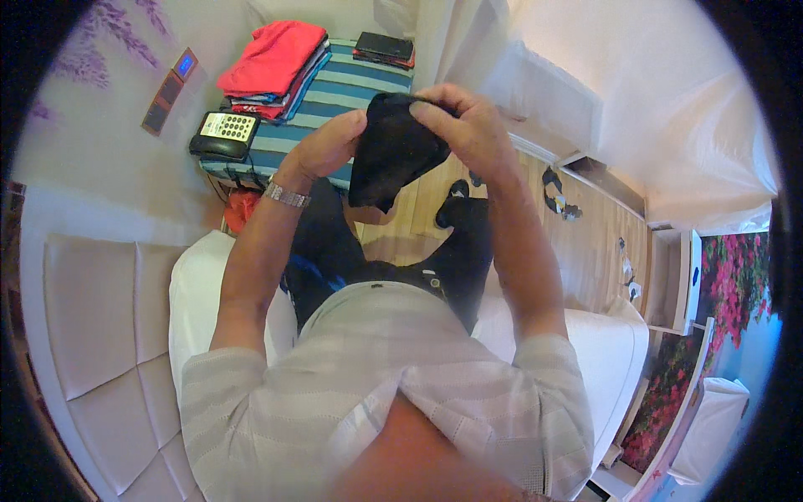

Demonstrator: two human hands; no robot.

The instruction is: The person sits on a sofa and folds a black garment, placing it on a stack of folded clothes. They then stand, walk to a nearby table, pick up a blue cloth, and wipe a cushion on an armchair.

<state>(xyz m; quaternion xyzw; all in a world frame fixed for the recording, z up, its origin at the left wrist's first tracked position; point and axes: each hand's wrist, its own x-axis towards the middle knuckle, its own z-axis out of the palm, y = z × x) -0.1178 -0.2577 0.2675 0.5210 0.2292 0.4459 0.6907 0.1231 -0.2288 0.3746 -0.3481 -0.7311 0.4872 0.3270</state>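
A piece of black cloth [395,155], partly folded, hangs in front of me between my two hands. Its kind cannot be made out. My right hand [470,125] pinches its upper right corner, thumb on the near face and fingers behind. At the upper left edge, my left hand [329,146] grips it with the thumb up and the other fingers mostly hidden. Beyond the cloth lies a tall stack of folded clothes [274,60], red on top. To its right is a smaller folded pile [384,47] with a black piece uppermost.
Both piles rest on a surface with a blue-green striped cover [345,92]. A black desk phone [224,135] stands at its left end, and a red bag [240,209] is below. I sit on a white bed [598,351]. Shoes [552,191] lie on the wooden floor [585,243].
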